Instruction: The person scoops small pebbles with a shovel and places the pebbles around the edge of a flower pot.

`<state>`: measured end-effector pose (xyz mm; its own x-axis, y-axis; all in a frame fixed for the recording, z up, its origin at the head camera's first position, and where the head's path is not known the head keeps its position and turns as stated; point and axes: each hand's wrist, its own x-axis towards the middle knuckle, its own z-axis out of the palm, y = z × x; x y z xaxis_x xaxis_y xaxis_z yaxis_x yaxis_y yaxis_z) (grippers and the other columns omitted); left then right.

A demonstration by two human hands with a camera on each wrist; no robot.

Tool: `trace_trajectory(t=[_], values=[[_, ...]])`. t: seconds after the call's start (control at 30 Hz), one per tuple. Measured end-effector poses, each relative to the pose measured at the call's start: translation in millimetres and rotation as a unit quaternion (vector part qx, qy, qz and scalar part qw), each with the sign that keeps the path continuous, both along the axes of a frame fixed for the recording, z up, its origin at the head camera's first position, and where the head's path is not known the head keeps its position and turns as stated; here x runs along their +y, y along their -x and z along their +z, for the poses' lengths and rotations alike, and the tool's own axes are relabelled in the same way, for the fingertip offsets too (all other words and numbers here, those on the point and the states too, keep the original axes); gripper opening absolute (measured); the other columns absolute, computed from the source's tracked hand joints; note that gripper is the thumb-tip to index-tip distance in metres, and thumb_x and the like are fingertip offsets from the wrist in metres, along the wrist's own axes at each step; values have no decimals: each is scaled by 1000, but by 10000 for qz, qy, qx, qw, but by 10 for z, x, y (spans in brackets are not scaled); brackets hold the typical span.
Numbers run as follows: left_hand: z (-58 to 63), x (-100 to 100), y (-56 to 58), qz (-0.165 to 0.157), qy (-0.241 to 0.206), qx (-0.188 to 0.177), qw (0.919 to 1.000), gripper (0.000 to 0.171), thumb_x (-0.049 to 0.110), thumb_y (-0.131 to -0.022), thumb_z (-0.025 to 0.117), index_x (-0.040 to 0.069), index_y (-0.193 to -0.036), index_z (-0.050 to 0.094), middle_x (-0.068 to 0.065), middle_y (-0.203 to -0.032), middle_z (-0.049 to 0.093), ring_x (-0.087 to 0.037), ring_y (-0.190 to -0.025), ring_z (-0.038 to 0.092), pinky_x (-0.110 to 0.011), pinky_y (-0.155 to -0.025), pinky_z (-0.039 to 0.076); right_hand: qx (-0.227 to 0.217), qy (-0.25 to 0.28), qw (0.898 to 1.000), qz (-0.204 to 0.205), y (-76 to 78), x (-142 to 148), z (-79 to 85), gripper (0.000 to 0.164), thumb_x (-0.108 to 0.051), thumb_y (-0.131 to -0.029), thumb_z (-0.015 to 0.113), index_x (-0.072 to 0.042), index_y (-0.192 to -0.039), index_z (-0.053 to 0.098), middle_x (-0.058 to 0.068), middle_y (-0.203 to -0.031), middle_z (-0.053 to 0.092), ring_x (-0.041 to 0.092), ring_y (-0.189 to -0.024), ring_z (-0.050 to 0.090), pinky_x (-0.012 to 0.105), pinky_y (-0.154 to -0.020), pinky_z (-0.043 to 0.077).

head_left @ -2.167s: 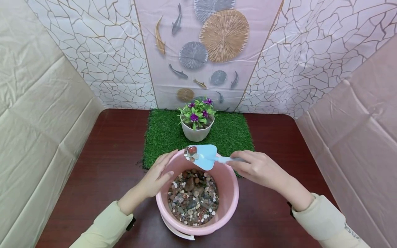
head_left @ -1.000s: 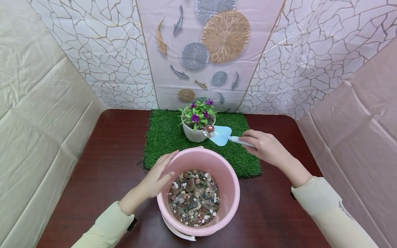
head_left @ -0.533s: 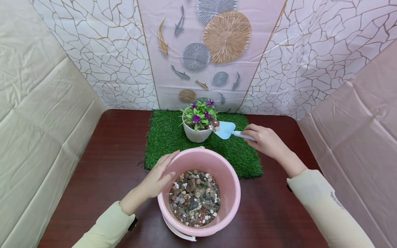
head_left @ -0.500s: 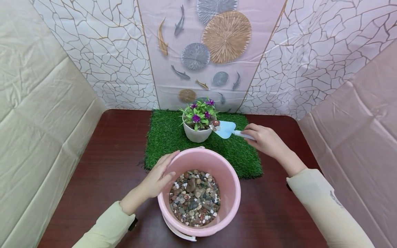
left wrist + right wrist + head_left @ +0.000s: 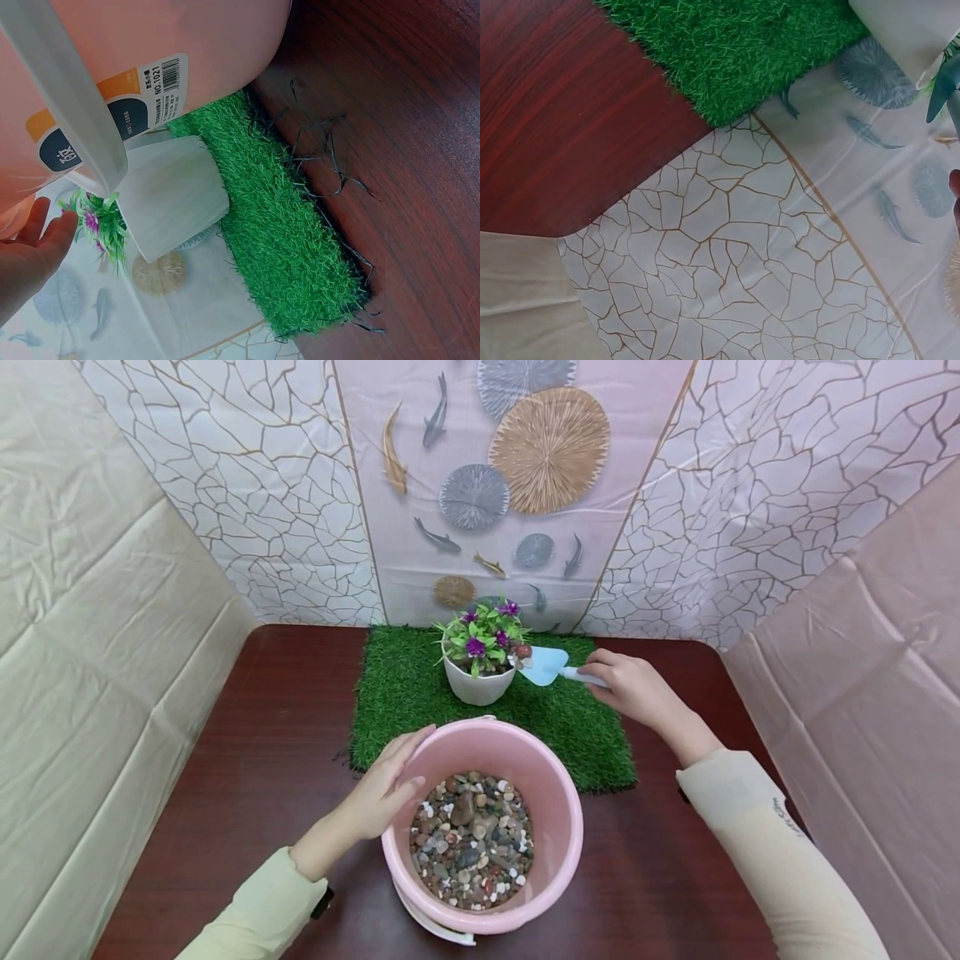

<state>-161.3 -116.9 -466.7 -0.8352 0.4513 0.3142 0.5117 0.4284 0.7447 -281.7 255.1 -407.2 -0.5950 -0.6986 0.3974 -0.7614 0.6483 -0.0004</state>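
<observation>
My right hand [image 5: 633,687] grips the white handle of a light blue trowel [image 5: 547,666]. Several pebbles [image 5: 522,652] lie on the blade's tip, at the right rim of a white flower pot [image 5: 478,687]. The pot holds a leafy plant with purple flowers [image 5: 476,647]. On the left rim of a pink bucket [image 5: 557,814] rests my left hand [image 5: 377,793], fingers extended. Mixed pebbles [image 5: 471,843] cover the bucket's bottom. The right wrist view catches only the trowel's edge [image 5: 943,88] and a fingertip at the right border.
Under the pot lies a green artificial grass mat [image 5: 405,693], with loose black strands at its edge in the left wrist view. The dark red table [image 5: 247,752] is enclosed by hanging cloths. A pale bucket handle [image 5: 438,929] hangs at the front.
My right hand has carried the loaded trowel from over the bucket's far rim forward and right, up to the flower pot's rim. The left hand stays on the bucket.
</observation>
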Motion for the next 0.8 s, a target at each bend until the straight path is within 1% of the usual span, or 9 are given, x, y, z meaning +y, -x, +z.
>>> trace_trajectory(t=[0.17,0.3,0.57,0.8], values=[[6,3,-4,-14,-7,18,10000,61,6,-86,48,-3,-143,33,-20,-138,44,-35,-127,42,-58,-102,36,-68,-132,9999,-23,43,-32,-33,22,-4,-75,75,-1,-96,71,9,-92,64,20,-70,63,33,-59,52],[6,2,-3,-15,-14,25,10000,61,5,-85,48,-4,-143,33,-20,-138,44,-36,-127,42,-58,-103,36,-159,-190,9997,26,69,-96,-17,22,-4,-75,75,-2,-96,71,8,-92,64,20,-71,63,33,-60,53],[-2,0,-6,-13,-20,-38,10000,61,6,-86,48,-1,-145,32,-20,-139,44,-35,-127,41,-58,-102,36,-544,-436,9976,12,143,-264,89,18,-3,-78,71,-3,-96,72,7,-89,63,20,-70,62,34,-60,52],[-1,6,2,-44,-50,33,10000,61,5,-85,48,-2,-144,32,-21,-138,44,-36,-127,41,-58,-103,36,-888,-623,9941,-56,205,-390,192,16,-2,-78,69,-5,-94,73,7,-89,64,22,-73,63,36,-64,53]])
